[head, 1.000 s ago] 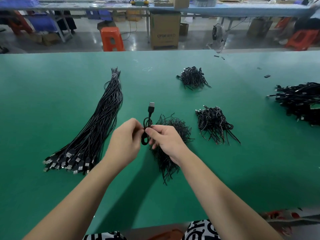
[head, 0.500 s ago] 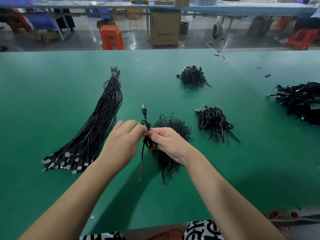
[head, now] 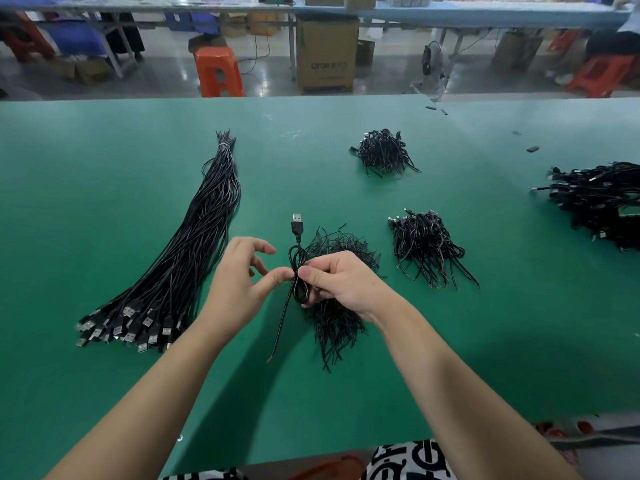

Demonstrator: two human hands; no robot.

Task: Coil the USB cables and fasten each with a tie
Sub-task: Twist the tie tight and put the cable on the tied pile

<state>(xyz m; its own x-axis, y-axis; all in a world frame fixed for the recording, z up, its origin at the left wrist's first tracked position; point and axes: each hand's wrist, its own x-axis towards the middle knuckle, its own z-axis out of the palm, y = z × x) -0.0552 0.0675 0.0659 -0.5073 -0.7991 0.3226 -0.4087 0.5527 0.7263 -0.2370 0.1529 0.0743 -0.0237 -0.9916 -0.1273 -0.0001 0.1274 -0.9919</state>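
I have one USB cable point(head: 298, 271) folded into a small coil and held up just above the green worktop point(head: 104, 209), its plug point(head: 297, 223) pointing away from me and a loose tail hanging down toward me. My right hand point(head: 341, 284) grips the coil at its waist, fingers curled round it; my left hand point(head: 242, 282) pinches at the same spot with thumb and forefinger, the other fingers lifted clear. I judge this to be the fastening step, a tie being twisted round the coil's middle, though the tie itself is too thin to make out. Next I need a firm twist without letting the loops slip, then set it with the finished bundles point(head: 426, 244). The uncoiled cables point(head: 194, 247) lie to my left, the pile of ties point(head: 337, 317) under my hands.
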